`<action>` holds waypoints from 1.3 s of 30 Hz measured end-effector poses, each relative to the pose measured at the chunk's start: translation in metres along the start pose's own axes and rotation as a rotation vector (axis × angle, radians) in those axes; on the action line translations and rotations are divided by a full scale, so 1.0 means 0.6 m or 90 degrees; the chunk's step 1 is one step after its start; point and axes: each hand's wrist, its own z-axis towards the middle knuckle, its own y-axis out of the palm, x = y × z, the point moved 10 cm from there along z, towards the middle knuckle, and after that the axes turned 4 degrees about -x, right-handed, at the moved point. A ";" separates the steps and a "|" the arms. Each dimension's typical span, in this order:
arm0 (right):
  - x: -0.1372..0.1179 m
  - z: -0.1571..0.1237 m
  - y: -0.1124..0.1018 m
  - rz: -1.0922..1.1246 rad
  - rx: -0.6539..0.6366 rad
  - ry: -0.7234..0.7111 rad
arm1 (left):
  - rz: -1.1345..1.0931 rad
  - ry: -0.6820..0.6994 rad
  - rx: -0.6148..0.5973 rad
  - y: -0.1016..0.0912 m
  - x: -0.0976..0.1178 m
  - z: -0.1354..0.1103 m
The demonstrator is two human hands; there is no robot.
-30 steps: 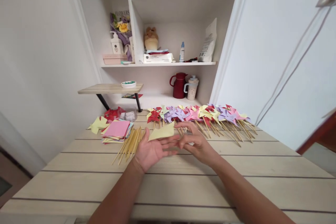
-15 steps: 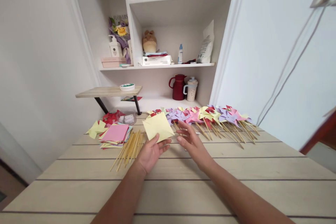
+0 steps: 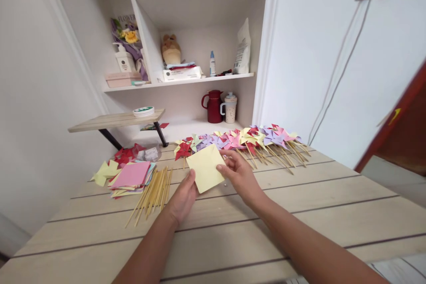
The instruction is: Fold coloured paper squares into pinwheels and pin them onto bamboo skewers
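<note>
A square of pale yellow paper [image 3: 206, 168] is held up above the table between my two hands. My left hand [image 3: 184, 195] grips its left edge, the thumb on the front and the fingers behind. At the right edge, my right hand [image 3: 238, 175] pinches the sheet between thumb and fingers. To the left lies a bundle of thin wooden sticks [image 3: 155, 191], beside a stack of coloured paper squares [image 3: 131, 175] with a pink one on top. Beyond the sheet, a row of paper pinwheels on sticks [image 3: 233, 140] lies along the table's back.
Folded yellow paper [image 3: 105, 173], red paper pieces [image 3: 128, 154] and a clear plastic container [image 3: 149, 153] sit at the left. Behind them stands a small raised shelf [image 3: 116, 120]. A red jug [image 3: 214, 106] and a lidded cup [image 3: 230, 108] stand at the back.
My right hand has closed onto the right edge of the yellow paper, from which it was apart. The sheet has turned slightly. The camera view has swung to the right.
</note>
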 end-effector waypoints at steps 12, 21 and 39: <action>0.005 0.000 0.016 -0.110 -0.010 0.017 | -0.002 0.033 0.108 -0.011 0.009 -0.008; -0.020 -0.023 0.032 -0.266 -0.031 -0.097 | -0.122 0.116 0.332 -0.087 0.053 -0.029; -0.028 -0.059 0.110 -0.436 -0.086 -0.272 | -0.214 0.155 0.166 -0.003 0.064 -0.042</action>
